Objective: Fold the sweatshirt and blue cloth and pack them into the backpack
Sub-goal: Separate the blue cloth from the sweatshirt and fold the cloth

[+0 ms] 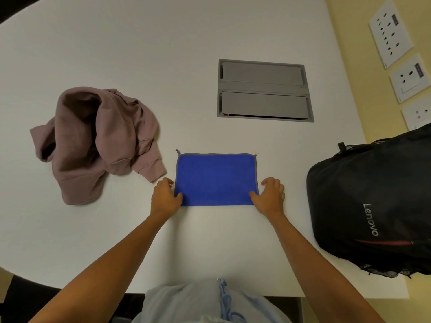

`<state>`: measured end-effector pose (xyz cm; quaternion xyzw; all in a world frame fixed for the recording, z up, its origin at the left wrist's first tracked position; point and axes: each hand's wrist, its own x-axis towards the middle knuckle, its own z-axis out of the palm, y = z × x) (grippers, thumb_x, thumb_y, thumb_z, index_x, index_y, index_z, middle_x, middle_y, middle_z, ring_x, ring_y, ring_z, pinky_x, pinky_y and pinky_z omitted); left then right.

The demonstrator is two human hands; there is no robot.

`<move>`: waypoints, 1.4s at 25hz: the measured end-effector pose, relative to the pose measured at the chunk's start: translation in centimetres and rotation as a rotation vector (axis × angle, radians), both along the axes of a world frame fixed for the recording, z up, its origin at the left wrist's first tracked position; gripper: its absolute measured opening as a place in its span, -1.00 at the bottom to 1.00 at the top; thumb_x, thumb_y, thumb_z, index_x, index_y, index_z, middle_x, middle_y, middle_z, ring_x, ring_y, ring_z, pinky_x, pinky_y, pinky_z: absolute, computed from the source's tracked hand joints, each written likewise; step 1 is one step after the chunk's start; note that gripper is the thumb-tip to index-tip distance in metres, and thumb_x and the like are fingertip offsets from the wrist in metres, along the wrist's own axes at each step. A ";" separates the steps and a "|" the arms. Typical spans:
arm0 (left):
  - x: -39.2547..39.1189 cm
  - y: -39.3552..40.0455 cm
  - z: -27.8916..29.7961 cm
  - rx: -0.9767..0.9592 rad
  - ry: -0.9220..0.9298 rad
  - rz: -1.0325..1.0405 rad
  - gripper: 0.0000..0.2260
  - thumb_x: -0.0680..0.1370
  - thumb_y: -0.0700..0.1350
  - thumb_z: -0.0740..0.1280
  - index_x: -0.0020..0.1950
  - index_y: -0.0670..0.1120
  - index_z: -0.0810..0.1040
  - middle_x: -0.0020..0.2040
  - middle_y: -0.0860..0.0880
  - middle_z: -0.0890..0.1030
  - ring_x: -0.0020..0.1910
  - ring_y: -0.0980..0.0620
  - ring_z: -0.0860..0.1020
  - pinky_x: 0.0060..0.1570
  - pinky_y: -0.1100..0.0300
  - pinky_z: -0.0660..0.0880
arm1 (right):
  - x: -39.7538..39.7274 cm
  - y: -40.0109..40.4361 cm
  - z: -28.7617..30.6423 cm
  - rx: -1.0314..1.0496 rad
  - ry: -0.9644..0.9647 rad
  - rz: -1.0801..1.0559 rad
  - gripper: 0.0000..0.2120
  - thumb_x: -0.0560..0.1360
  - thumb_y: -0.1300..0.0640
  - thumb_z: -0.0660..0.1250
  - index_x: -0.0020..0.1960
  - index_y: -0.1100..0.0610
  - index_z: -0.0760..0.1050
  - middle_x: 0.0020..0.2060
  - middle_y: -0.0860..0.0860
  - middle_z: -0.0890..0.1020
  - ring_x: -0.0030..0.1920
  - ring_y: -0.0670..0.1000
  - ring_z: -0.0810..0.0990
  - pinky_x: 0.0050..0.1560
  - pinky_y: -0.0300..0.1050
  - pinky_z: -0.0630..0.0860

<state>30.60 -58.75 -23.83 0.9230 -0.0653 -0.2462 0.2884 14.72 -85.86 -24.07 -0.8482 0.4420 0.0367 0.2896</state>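
A blue cloth with a grey hem lies flat on the white table, folded into a wide rectangle. My left hand grips its near left corner, thumb on top. My right hand grips the near right corner the same way. A crumpled dusty-pink sweatshirt lies in a heap to the left, one cuff reaching close to my left hand. A black backpack with a white logo lies at the table's right edge.
A grey recessed cable box with two lids sits in the table beyond the cloth. White wall sockets are on the yellow wall at the right. The table's near edge runs just in front of my body.
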 end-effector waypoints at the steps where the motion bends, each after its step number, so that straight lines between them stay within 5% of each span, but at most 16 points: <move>1: -0.2 -0.5 0.1 -0.017 -0.079 -0.056 -0.61 0.51 -0.09 0.44 0.26 -0.17 0.41 0.13 -0.10 0.51 0.05 -0.10 0.52 0.05 0.01 0.53 | 0.6 0.8 0.2 -0.017 -0.084 0.032 -0.51 0.39 0.02 0.51 0.22 0.17 0.42 0.16 0.09 0.46 0.19 0.10 0.42 0.14 -0.05 0.40; 4: -0.5 -2.0 -0.3 -0.019 -0.153 -0.286 -0.52 0.54 0.00 0.40 0.39 -0.14 0.36 0.30 -0.11 0.48 0.22 -0.14 0.49 0.21 -0.01 0.45 | 2.5 3.6 -0.3 0.067 -0.174 0.220 -0.41 0.45 -0.03 0.47 0.37 0.13 0.35 0.33 0.08 0.42 0.32 0.10 0.39 0.33 0.05 0.41; 7: 0.7 -3.7 -1.0 0.054 -0.116 -0.530 -0.30 0.58 0.12 0.33 0.59 -0.13 0.14 0.59 -0.10 0.20 0.58 -0.15 0.14 0.49 -0.09 0.22 | 4.8 6.7 -0.8 0.190 -0.096 0.451 -0.34 0.56 -0.06 0.33 0.56 0.07 0.16 0.56 0.05 0.16 0.56 0.09 0.10 0.55 0.06 0.12; 10: 2.1 -5.0 -1.6 0.154 -0.026 -0.665 -0.20 0.59 0.23 0.23 0.64 -0.08 -0.10 0.64 -0.07 -0.11 0.61 -0.14 -0.16 0.55 -0.19 -0.01 | 6.7 8.4 -1.6 0.056 0.056 0.685 -0.36 0.67 -0.07 0.11 0.62 0.02 -0.12 0.61 0.01 -0.13 0.60 0.12 -0.17 0.58 0.12 -0.12; 15: 2.1 -3.4 -3.2 0.369 0.025 -0.713 -0.10 0.54 0.36 0.19 0.59 0.06 -0.33 0.58 -0.01 -0.39 0.57 -0.16 -0.34 0.45 -0.37 -0.16 | 3.7 7.4 -3.9 -0.154 0.181 0.716 -0.32 0.66 -0.16 0.05 0.61 0.00 -0.23 0.59 0.01 -0.23 0.58 0.15 -0.25 0.57 0.21 -0.10; 19: 2.4 -2.8 -3.0 0.372 0.006 -0.750 -0.06 0.51 0.40 0.19 0.58 0.07 -0.37 0.58 -0.04 -0.41 0.57 -0.17 -0.34 0.45 -0.39 -0.14 | 0.2 4.3 -4.9 -0.192 0.147 0.635 -0.16 0.52 -0.45 -0.09 0.62 0.02 -0.11 0.61 0.03 -0.11 0.59 0.15 -0.19 0.55 0.14 -0.15; 26: 0.3 -2.2 -2.6 0.376 0.027 -0.691 -0.05 0.51 0.38 0.23 0.59 0.07 -0.35 0.59 -0.06 -0.38 0.57 -0.20 -0.31 0.45 -0.37 -0.19 | -4.2 2.7 -4.4 -0.121 0.094 0.460 -0.14 0.47 -0.52 -0.09 0.62 -0.08 -0.11 0.61 -0.03 -0.13 0.58 0.14 -0.22 0.52 0.11 -0.20; 28: -0.7 -2.0 -2.7 0.368 0.019 -0.667 -0.06 0.52 0.36 0.25 0.60 0.06 -0.33 0.59 -0.06 -0.36 0.58 -0.20 -0.29 0.45 -0.35 -0.21 | -4.2 3.3 -4.0 -0.015 -0.011 0.312 -0.23 0.51 -0.41 0.11 0.60 -0.08 0.05 0.61 -0.03 -0.02 0.59 0.11 -0.11 0.54 0.09 -0.09; 31: -1.4 -1.6 -2.5 0.346 0.013 -0.674 -0.05 0.52 0.29 0.31 0.61 0.05 -0.30 0.60 -0.05 -0.34 0.59 -0.17 -0.28 0.46 -0.31 -0.26 | -3.8 4.6 -2.9 0.125 -0.293 -0.009 -0.41 0.52 0.02 0.43 0.48 0.08 0.32 0.47 0.09 0.30 0.44 0.10 0.33 0.44 0.15 0.35; 35: -1.6 -0.9 -1.6 0.367 0.011 -0.706 -0.02 0.50 0.22 0.40 0.62 0.04 -0.25 0.62 -0.04 -0.29 0.60 -0.12 -0.24 0.45 -0.29 -0.33 | -2.8 5.5 -0.7 0.341 -0.328 -0.328 -0.34 0.42 0.22 0.53 0.43 0.17 0.31 0.35 0.11 0.34 0.25 0.02 0.44 0.22 -0.14 0.49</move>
